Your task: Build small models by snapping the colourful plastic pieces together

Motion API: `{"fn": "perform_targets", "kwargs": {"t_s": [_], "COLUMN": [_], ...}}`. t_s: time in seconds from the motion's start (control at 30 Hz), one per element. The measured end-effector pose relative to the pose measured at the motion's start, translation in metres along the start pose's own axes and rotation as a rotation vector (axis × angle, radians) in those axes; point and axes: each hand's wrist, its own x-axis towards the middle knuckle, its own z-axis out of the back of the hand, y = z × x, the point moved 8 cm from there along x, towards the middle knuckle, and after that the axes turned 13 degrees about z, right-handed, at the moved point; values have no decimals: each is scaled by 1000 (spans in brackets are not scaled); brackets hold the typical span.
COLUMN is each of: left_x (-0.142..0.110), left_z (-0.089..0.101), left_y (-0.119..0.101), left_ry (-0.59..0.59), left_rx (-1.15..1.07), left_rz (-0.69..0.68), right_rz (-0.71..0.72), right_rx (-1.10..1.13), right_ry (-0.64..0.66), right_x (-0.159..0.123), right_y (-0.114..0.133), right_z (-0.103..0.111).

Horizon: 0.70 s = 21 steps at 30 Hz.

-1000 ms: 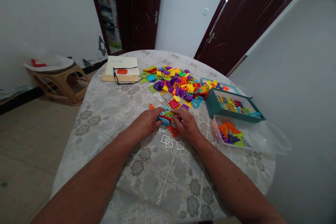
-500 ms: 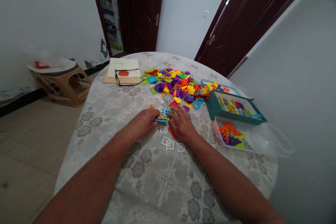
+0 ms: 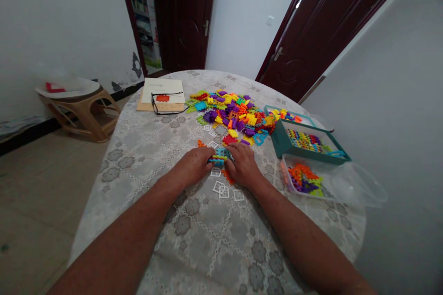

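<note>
Between my two hands, low over the table, is a small assembly of interlocking plastic building pieces [image 3: 220, 157], blue with yellow-green and a little red. My left hand [image 3: 198, 162] grips its left end, the fingers curled round it. On the other end my right hand [image 3: 242, 162] closes with thumb and fingers. Both hands hide parts of the assembly. An orange piece [image 3: 227, 176] lies by my right thumb, and another orange piece [image 3: 201, 144] is just beyond my left fingers. A red piece [image 3: 230, 139] lies beyond my right fingertips. Several white window-shaped grids [image 3: 224, 191] lie nearer me.
Beyond my hands spreads a heap of colourful plastic pieces [image 3: 238, 113]. On the right stand a green box [image 3: 290, 147] of beads and a clear plastic tub [image 3: 313, 195] with more pieces. Black glasses [image 3: 169, 113] rest on papers [image 3: 164, 85] at the back left.
Both hands have shifted slightly around the assembly. Its blue top piece sits lower and flatter against the rest, and my right fingers have drawn back a little from its top.
</note>
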Motion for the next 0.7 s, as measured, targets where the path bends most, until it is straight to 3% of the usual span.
{"fn": "perform_targets", "kwargs": {"t_s": [0.23,0.7], "left_x": [1,1], "left_z": [2,-2], "left_y": [-1,0], "left_ry": [4,-3], "left_rx": [28,-12], "left_rz": [12,-18], "right_rz": [-78,-59], "right_rx": [-85,-9], "right_ry": [45,60], "right_x": [-1,-3], "right_y": [-5,-11], "right_z": [-5,-8]}}
